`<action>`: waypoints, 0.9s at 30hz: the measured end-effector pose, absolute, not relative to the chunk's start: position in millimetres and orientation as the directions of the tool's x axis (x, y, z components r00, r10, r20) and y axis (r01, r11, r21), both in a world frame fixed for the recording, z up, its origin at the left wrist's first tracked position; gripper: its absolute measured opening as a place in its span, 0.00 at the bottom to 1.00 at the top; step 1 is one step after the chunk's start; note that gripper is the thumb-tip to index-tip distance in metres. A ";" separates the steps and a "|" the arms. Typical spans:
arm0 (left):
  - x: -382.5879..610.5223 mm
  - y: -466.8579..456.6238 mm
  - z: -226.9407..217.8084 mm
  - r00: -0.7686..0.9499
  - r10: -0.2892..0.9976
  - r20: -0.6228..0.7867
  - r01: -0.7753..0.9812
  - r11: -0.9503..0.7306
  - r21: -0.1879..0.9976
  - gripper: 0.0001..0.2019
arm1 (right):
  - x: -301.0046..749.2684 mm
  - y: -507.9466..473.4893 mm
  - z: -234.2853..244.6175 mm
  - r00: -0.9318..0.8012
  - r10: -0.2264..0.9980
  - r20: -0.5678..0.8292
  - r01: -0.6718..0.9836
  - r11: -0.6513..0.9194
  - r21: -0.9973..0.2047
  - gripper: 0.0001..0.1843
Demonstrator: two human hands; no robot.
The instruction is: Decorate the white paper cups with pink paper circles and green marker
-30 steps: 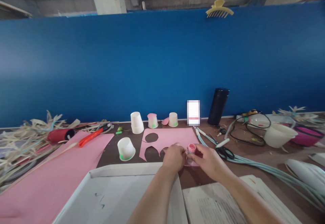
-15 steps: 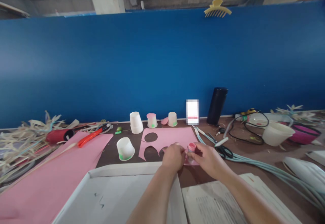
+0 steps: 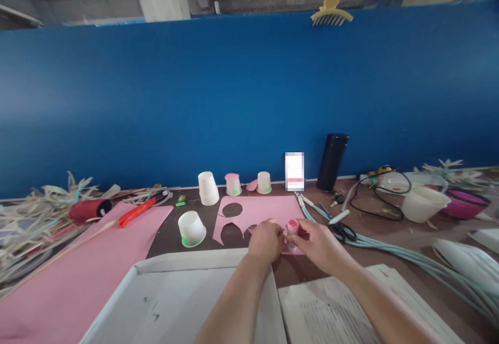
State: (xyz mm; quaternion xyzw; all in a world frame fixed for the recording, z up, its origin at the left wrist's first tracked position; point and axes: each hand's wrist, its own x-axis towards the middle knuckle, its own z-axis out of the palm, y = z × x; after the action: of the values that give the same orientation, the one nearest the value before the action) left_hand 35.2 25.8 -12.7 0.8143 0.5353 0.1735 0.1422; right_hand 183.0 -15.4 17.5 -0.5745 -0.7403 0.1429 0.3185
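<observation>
My right hand [image 3: 320,244] is closed round a small upright tube [image 3: 292,226], whose pink rim shows at the top over a paler body. Just beside it, my left hand [image 3: 266,241] has its fingers pinched together at the tube's left side; what they grip is hidden. Both hands rest over a pink sheet [image 3: 268,206] with round holes cut in it. Behind the sheet, one upside-down paper cup [image 3: 234,186] has a pink disc on top. Another paper cup [image 3: 264,183] stands to its right, with a pink disc [image 3: 251,185] leaning beside it.
A white tray [image 3: 183,292] lies in front, left of printed papers [image 3: 327,307]. Stacked cups [image 3: 208,188] and a single cup [image 3: 191,228] stand left. Scissors [image 3: 343,231], bundled pale cords [image 3: 405,253] and a black flask [image 3: 332,162] are right. Red-handled pliers [image 3: 136,212] lie on pink paper.
The whole view has shifted very slightly. Both hands keep their place at the tube, with no clear movement of the fingers.
</observation>
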 end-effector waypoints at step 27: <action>33.6 31.2 -19.8 0.310 0.925 0.221 0.842 -0.375 0.388 0.10 | 183.6 -9.4 8.9 -0.059 0.928 0.367 0.636 0.318 -0.703 0.11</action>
State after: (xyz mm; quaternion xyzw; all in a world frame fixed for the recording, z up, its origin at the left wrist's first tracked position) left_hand 33.6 31.2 -19.8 0.8030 0.5501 0.2062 0.1002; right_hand 183.6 -9.4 8.9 -0.5552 -0.7046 0.1812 0.4031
